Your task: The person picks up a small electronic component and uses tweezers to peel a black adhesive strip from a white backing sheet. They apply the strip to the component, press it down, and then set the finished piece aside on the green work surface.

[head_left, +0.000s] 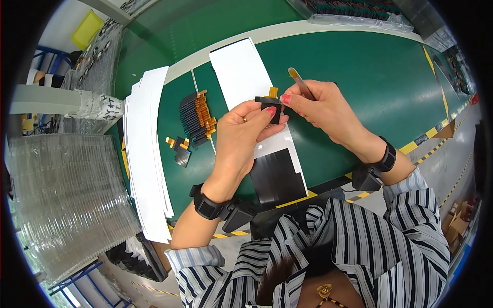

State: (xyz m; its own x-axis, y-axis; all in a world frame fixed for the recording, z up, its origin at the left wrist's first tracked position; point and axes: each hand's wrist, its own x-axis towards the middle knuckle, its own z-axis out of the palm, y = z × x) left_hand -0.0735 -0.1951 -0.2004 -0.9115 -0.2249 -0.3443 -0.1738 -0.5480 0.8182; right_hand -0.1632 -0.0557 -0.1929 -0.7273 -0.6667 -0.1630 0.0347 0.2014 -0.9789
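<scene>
My left hand (244, 126) grips a small black display panel (271, 109) between thumb and fingers, with its orange flex cable (273, 92) pointing away from me. Close by, on the panel's right, the thumb and fingertips of my right hand (321, 110) are closed. A slim metal tool, apparently tweezers (302, 84), is held in that hand with its rounded, tan end sticking up; its working tip is hidden. Beneath my hands a long white sheet (241, 66) lies on the green mat (354, 66), with a black sheet (278, 177) on its near end.
Left of my hands lies a row of similar black panels with orange cables (197, 119). Two or so more panels (179, 150) lie apart from it. Long white strips (146, 149) are stacked farther left, beside piled clear plastic trays (72, 190). Another tray (359, 15) stands at the back.
</scene>
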